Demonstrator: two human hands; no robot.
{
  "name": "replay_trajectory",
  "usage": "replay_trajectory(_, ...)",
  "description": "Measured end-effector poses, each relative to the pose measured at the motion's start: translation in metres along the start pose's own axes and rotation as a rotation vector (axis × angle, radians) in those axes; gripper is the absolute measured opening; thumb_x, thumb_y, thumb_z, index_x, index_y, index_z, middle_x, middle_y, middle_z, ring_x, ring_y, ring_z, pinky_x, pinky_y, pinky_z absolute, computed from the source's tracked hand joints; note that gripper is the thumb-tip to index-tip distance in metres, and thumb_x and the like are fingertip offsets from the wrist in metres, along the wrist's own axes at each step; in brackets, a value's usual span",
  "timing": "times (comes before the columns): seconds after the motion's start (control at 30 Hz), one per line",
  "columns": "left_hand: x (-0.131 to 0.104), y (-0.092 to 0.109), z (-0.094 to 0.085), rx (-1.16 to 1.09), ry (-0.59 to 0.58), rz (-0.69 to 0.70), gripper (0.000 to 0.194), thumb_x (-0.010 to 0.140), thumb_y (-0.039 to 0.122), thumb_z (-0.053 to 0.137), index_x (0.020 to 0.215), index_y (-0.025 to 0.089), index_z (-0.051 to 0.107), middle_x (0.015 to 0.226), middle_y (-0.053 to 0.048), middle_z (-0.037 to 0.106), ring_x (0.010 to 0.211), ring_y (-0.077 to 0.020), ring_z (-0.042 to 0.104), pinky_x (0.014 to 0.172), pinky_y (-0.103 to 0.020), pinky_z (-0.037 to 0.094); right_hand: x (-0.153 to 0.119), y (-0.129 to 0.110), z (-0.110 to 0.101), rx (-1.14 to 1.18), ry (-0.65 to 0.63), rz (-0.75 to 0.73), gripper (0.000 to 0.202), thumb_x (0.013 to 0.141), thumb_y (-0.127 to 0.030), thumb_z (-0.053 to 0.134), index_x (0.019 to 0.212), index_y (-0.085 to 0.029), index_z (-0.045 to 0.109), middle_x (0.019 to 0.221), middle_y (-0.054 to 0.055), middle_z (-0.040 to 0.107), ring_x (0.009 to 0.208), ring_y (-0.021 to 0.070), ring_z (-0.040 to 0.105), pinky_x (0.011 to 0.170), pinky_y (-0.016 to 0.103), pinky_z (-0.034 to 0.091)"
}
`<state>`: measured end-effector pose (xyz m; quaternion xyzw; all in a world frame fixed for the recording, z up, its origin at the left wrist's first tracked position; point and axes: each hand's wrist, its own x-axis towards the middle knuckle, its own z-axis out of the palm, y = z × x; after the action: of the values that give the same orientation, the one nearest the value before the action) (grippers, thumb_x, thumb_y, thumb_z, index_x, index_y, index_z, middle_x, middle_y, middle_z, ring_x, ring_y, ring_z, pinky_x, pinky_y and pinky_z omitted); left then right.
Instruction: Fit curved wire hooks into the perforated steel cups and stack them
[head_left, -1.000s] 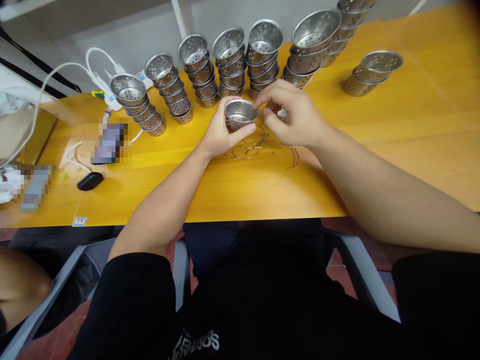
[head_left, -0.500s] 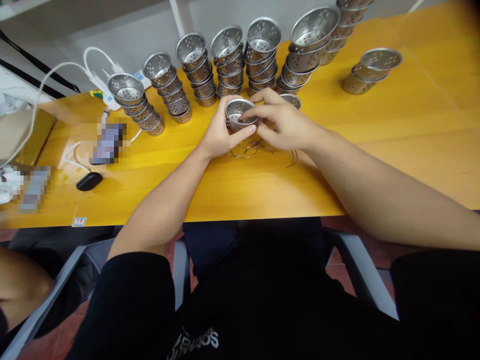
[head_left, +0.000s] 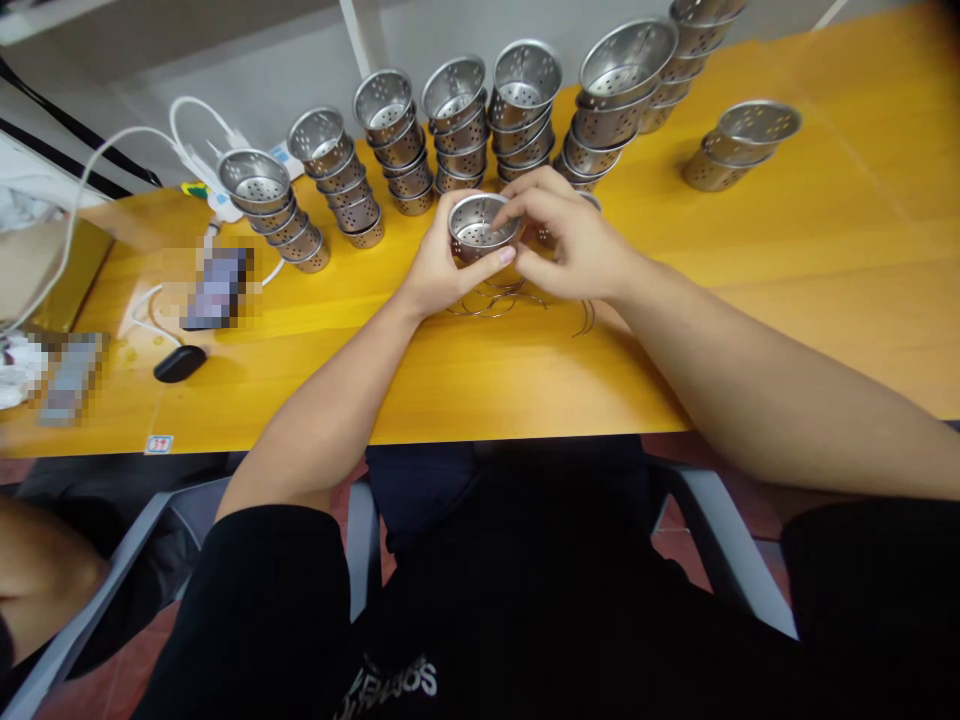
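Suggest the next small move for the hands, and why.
I'd probably steady the cup with the left hand and ease the right hand's fingertip slightly lower inside. The left hand already grips the cup, its mouth faces up, and that fingertip is at the opening. Whether the right hand holds one of the thin wires, I can't tell.

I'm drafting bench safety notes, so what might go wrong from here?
The left hand grips a perforated metal cup, and the right hand is at its rim, so a finger might catch on the edge. Loose curved wires lie close by and could snag or prick. A stack of perforated cups behind the right hand sits unevenly; a knock might topple it.
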<state>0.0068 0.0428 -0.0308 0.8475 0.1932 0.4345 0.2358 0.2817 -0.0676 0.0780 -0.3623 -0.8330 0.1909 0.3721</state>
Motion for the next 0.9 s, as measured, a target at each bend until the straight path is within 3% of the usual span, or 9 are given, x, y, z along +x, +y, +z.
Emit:
replay_trajectory(0.17, 0.002, -0.014, 0.005, -0.051, 0.034, -0.01, 0.115, 0.107, 0.104, 0.08, 0.187, 0.035, 0.037, 0.178, -0.014, 0.064, 0.167, -0.0366, 0.077, 0.152, -0.066, 0.057, 0.0, 0.006, -0.002, 0.038, 0.026, 0.007, 0.058, 0.108, -0.08, 0.09, 0.151, -0.042, 0.088, 0.173, 0.01, 0.081, 0.155, 0.0477, 0.074, 0.128, 0.067, 0.073)
replay_trajectory(0.3, 0.002, -0.008, 0.005, -0.033, 0.009, -0.024, 0.115, 0.108, 0.105, 0.077, 0.189, 0.035, 0.037, 0.176, -0.013, 0.066, 0.166, -0.0363, 0.077, 0.153, -0.066, 0.055, 0.001, 0.001, -0.005, 0.065, 0.012, 0.035, 0.071, 0.104, -0.098, 0.084, 0.154, -0.047, 0.087, 0.168, 0.008, 0.084, 0.157, 0.048, 0.072, 0.127, 0.07, 0.073)
replay_trajectory(0.43, 0.002, 0.009, 0.0, 0.042, -0.002, -0.091, 0.114, 0.109, 0.107, 0.07, 0.191, 0.035, 0.037, 0.177, -0.015, 0.068, 0.168, -0.0358, 0.077, 0.15, -0.061, 0.059, 0.003, -0.016, -0.007, 0.088, -0.003, 0.111, 0.106, 0.094, -0.114, 0.079, 0.183, -0.057, 0.072, 0.158, 0.004, 0.09, 0.165, 0.0515, 0.067, 0.134, 0.076, 0.065)
replay_trajectory(0.57, 0.002, 0.018, 0.0, 0.058, 0.0, -0.103, 0.123, 0.1, 0.115, 0.072, 0.185, 0.032, 0.042, 0.171, -0.016, 0.071, 0.161, -0.0359, 0.081, 0.14, -0.057, 0.067, 0.004, -0.026, -0.003, 0.029, -0.039, 0.124, 0.136, 0.087, -0.122, 0.079, 0.203, -0.056, 0.049, 0.158, 0.002, 0.092, 0.174, 0.0526, 0.061, 0.142, 0.076, 0.055)
replay_trajectory(0.73, 0.001, 0.026, 0.001, 0.084, -0.011, -0.112, 0.122, 0.104, 0.109, 0.076, 0.191, 0.032, 0.038, 0.177, -0.018, 0.067, 0.168, -0.0397, 0.077, 0.142, -0.061, 0.065, 0.003, -0.025, 0.003, -0.053, -0.004, 0.096, 0.133, 0.09, -0.112, 0.088, 0.205, -0.059, 0.046, 0.16, 0.001, 0.091, 0.174, 0.0554, 0.061, 0.138, 0.077, 0.059)
replay_trajectory(0.83, -0.001, 0.027, -0.001, 0.084, -0.038, -0.162, 0.121, 0.109, 0.096, 0.085, 0.198, 0.037, 0.028, 0.183, -0.021, 0.063, 0.166, -0.0392, 0.077, 0.144, -0.064, 0.063, 0.003, -0.019, -0.011, -0.176, 0.139, 0.082, 0.121, 0.099, -0.096, 0.094, 0.203, -0.057, 0.046, 0.181, 0.007, 0.078, 0.172, 0.0565, 0.064, 0.134, 0.078, 0.065)
replay_trajectory(0.9, -0.002, 0.024, -0.002, 0.076, -0.062, -0.199, 0.118, 0.11, 0.093, 0.085, 0.198, 0.038, 0.028, 0.183, -0.021, 0.064, 0.16, -0.0366, 0.079, 0.144, -0.063, 0.061, 0.004, -0.009, -0.031, -0.258, 0.308, 0.047, 0.107, 0.107, -0.085, 0.095, 0.197, -0.046, 0.052, 0.191, 0.013, 0.067, 0.171, 0.0521, 0.066, 0.137, 0.07, 0.066)
